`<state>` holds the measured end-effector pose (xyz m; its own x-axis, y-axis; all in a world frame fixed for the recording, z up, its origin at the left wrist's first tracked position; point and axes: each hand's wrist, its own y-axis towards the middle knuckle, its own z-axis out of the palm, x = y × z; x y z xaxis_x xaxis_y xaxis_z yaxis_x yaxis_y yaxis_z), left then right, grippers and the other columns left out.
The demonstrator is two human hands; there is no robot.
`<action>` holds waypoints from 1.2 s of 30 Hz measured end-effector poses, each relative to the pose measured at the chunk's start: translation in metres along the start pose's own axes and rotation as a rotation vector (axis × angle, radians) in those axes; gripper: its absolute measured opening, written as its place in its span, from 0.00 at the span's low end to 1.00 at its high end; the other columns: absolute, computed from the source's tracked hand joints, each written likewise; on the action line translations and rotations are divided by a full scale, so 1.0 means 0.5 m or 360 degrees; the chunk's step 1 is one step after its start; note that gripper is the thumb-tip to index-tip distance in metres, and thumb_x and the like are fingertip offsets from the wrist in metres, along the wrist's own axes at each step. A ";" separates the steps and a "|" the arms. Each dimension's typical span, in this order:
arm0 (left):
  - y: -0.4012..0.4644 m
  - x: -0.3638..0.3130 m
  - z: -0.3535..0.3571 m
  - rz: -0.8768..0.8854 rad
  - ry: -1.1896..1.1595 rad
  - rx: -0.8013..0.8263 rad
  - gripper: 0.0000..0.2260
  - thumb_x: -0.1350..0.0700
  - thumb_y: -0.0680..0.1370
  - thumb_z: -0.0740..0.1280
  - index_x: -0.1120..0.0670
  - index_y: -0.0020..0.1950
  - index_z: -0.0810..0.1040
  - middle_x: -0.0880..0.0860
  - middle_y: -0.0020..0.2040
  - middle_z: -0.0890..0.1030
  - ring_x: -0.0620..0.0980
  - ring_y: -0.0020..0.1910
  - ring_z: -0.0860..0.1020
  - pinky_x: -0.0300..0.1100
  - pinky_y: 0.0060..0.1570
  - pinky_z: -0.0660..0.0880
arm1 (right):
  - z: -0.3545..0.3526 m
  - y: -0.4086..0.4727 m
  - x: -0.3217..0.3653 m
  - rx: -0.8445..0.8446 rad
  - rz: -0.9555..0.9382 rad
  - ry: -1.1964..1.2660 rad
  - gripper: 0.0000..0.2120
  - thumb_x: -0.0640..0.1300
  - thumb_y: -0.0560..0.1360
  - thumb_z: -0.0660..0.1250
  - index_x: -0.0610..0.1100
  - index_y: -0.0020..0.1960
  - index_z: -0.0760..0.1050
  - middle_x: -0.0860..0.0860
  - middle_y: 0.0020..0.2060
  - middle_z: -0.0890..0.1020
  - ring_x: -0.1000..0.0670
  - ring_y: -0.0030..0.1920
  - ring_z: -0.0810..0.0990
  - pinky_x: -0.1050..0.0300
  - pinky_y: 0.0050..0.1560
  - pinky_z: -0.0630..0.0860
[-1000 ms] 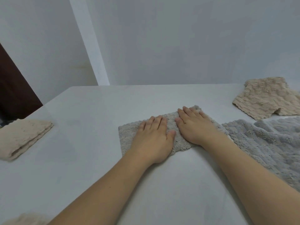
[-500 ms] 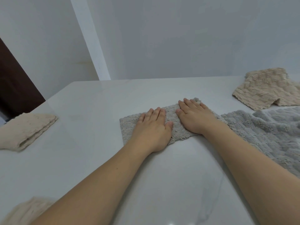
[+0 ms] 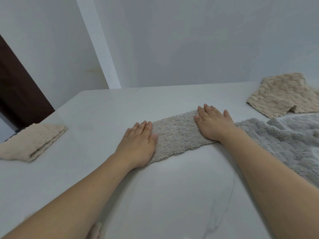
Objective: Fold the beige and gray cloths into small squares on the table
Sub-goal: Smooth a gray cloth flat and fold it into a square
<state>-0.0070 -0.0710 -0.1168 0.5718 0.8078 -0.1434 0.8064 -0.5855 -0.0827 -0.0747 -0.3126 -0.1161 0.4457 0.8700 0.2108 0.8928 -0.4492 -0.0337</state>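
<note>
Pressing flat on a folded gray strip, both hands sit mid-surface with fingers straight.

Bare white surface (image 3: 172, 195) stretches wide toward the viewer and to the left of the strip, its far edge meeting the wall and its left corner cut off near a dark doorway. The gray cloth strip (image 3: 176, 135) lies folded into a long narrow band, textured in small blocks; the left hand (image 3: 138, 144) covers its left end and the right hand (image 3: 214, 125) its right end, neither grip curled round anything. Just beside the right wrist a fluffy gray cloth (image 3: 284, 144) lies rumpled, crowding the right side. A loose beige cloth (image 3: 283, 95) sits beyond it, and a folded beige cloth (image 3: 32, 142) rests well apart at the left.
</note>
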 end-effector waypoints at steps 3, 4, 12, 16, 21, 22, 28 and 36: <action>-0.019 0.031 -0.006 -0.0047 -0.0022 0.0030 0.26 0.43 0.83 0.41 0.49 0.80 0.42 0.47 0.80 0.43 0.46 0.78 0.42 0.45 0.76 0.40 | 0.001 0.001 -0.008 -0.0003 0.0093 -0.0035 0.27 0.56 0.82 0.39 0.48 0.79 0.45 0.51 0.79 0.46 0.48 0.78 0.45 0.41 0.75 0.39; -0.022 0.032 -0.008 -0.0056 -0.0009 0.0047 0.26 0.43 0.83 0.41 0.50 0.80 0.42 0.47 0.80 0.43 0.46 0.78 0.42 0.46 0.76 0.40 | 0.001 0.001 -0.007 -0.0030 0.0104 -0.0070 0.28 0.55 0.82 0.39 0.47 0.79 0.46 0.50 0.79 0.46 0.47 0.78 0.45 0.40 0.75 0.38; 0.012 -0.066 -0.036 -0.0009 0.0059 -0.0243 0.26 0.48 0.84 0.45 0.57 0.80 0.50 0.53 0.80 0.49 0.51 0.79 0.46 0.52 0.76 0.43 | -0.003 -0.028 0.090 -0.0034 -0.0331 -0.0011 0.26 0.53 0.83 0.41 0.46 0.79 0.48 0.50 0.79 0.49 0.48 0.78 0.47 0.44 0.76 0.42; 0.016 -0.109 0.012 0.0051 0.0011 -0.0139 0.26 0.47 0.83 0.43 0.54 0.80 0.48 0.50 0.80 0.48 0.49 0.79 0.45 0.51 0.76 0.42 | 0.019 -0.024 0.072 0.0008 -0.0327 -0.0031 0.26 0.55 0.83 0.41 0.48 0.79 0.47 0.53 0.79 0.49 0.50 0.78 0.46 0.46 0.76 0.42; 0.007 -0.076 0.009 0.0045 0.0029 -0.0076 0.26 0.44 0.83 0.42 0.51 0.80 0.45 0.49 0.81 0.46 0.48 0.79 0.43 0.48 0.76 0.40 | 0.017 -0.018 0.059 0.0029 -0.0300 -0.0016 0.26 0.55 0.83 0.41 0.50 0.79 0.46 0.53 0.79 0.48 0.51 0.78 0.45 0.47 0.76 0.41; 0.003 -0.067 0.009 0.0039 0.0038 -0.0074 0.26 0.44 0.83 0.42 0.51 0.80 0.45 0.49 0.81 0.46 0.48 0.79 0.43 0.48 0.76 0.40 | 0.013 -0.016 0.048 0.0024 -0.0265 -0.0011 0.26 0.55 0.83 0.40 0.50 0.79 0.46 0.53 0.79 0.47 0.51 0.78 0.44 0.47 0.76 0.41; -0.029 -0.011 -0.001 -0.0074 0.0085 0.0011 0.26 0.45 0.83 0.41 0.51 0.80 0.43 0.49 0.81 0.44 0.49 0.79 0.42 0.50 0.76 0.39 | 0.001 0.001 -0.004 -0.0001 0.0056 -0.0040 0.27 0.54 0.82 0.40 0.47 0.79 0.45 0.52 0.79 0.46 0.48 0.78 0.44 0.42 0.76 0.40; 0.007 -0.148 -0.008 0.0096 0.0020 -0.0098 0.27 0.46 0.83 0.44 0.54 0.80 0.45 0.51 0.81 0.44 0.50 0.79 0.42 0.55 0.76 0.40 | 0.000 -0.014 0.036 -0.0024 -0.0302 0.0032 0.25 0.54 0.83 0.43 0.48 0.79 0.51 0.52 0.78 0.51 0.50 0.78 0.48 0.46 0.76 0.42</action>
<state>-0.0460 -0.1326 -0.1026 0.6211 0.7722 -0.1339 0.7780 -0.6281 -0.0132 -0.0728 -0.2940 -0.1120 0.2682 0.9352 0.2315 0.9595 -0.2808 0.0229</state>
